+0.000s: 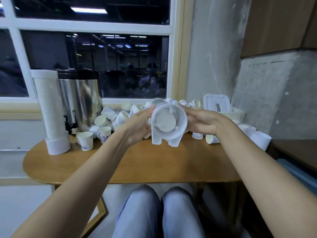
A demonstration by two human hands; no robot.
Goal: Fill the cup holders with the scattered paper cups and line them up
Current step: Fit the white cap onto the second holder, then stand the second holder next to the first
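Note:
I hold a white plastic cup holder (169, 124) tilted on its side above the wooden table (130, 165), its base end turned toward me with a cup bottom showing inside. My left hand (139, 126) grips its left side and my right hand (200, 121) grips its right side. A second cup holder (51, 110), tall and filled with stacked cups, stands upright at the table's left. Several scattered paper cups (109, 121) lie in a heap behind my hands, along the window sill. One cup (85, 140) stands upright near the filled holder.
A steel drinks urn (80, 98) with a black lid and tap stands beside the filled holder. A clear plastic box with a white lid (217, 103) sits at the back right. White items (257, 136) lie at the table's right end. My knees are under the front edge.

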